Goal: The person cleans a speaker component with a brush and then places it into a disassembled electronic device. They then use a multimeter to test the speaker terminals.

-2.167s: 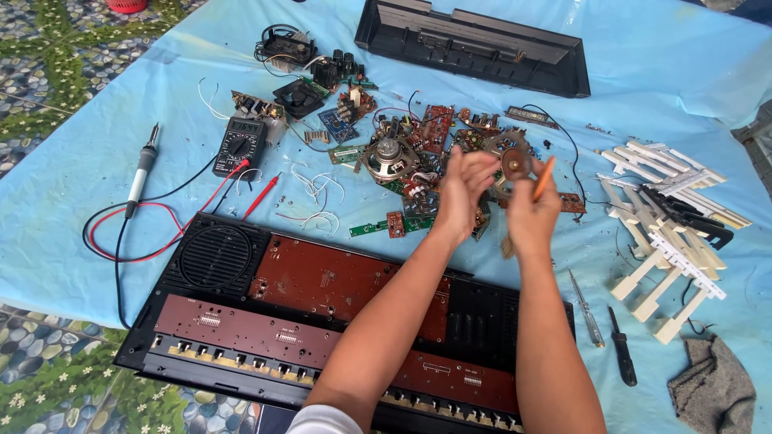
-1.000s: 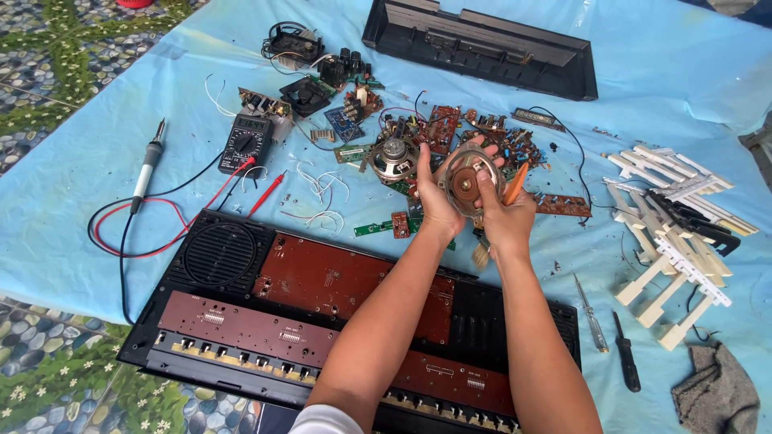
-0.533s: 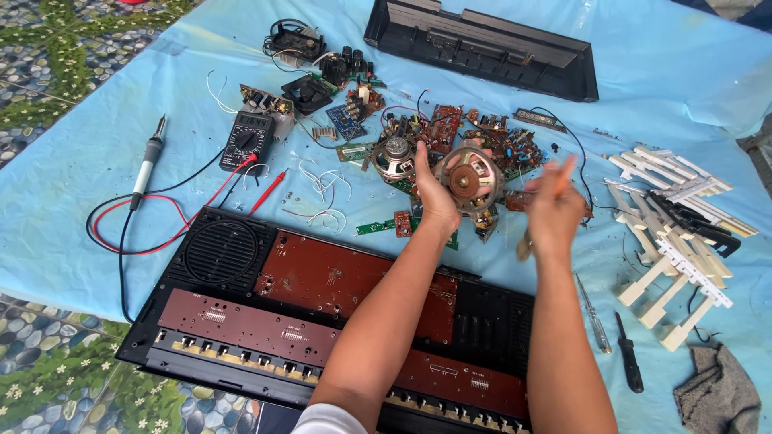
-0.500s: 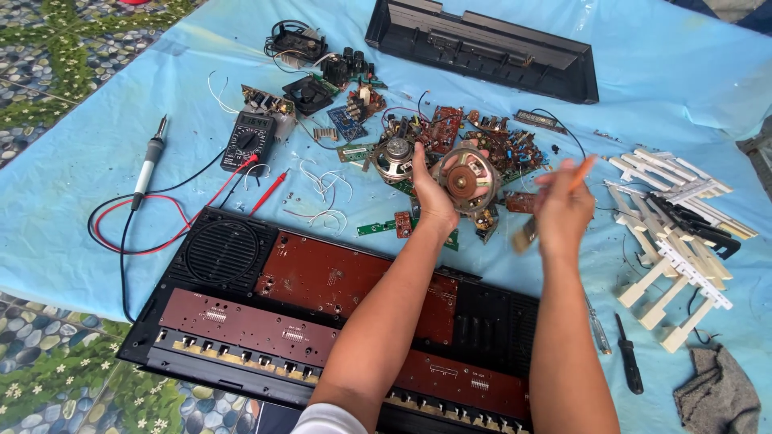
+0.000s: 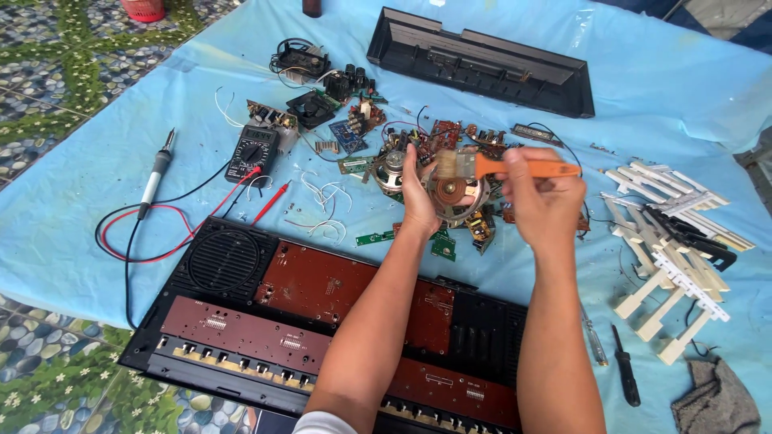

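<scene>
My left hand (image 5: 418,193) holds a round metal speaker (image 5: 457,193) up above a heap of circuit boards and parts (image 5: 450,141). My right hand (image 5: 540,189) grips an orange-handled paintbrush (image 5: 515,166); its bristles point left and rest at the speaker's top edge. Both forearms reach out over an opened black keyboard chassis (image 5: 322,321) with brown circuit boards and a round speaker grille (image 5: 223,259).
A blue sheet (image 5: 96,145) covers the ground. A multimeter (image 5: 252,153) with red and black leads and a soldering iron (image 5: 155,172) lie left. A black keyboard cover (image 5: 482,60) lies far. White and black keys (image 5: 667,241), screwdrivers (image 5: 623,374) and a grey rag (image 5: 716,402) lie right.
My right hand left the speaker, swung out to the right, and has come back holding the orange brush against the speaker. My left hand kept the speaker raised.
</scene>
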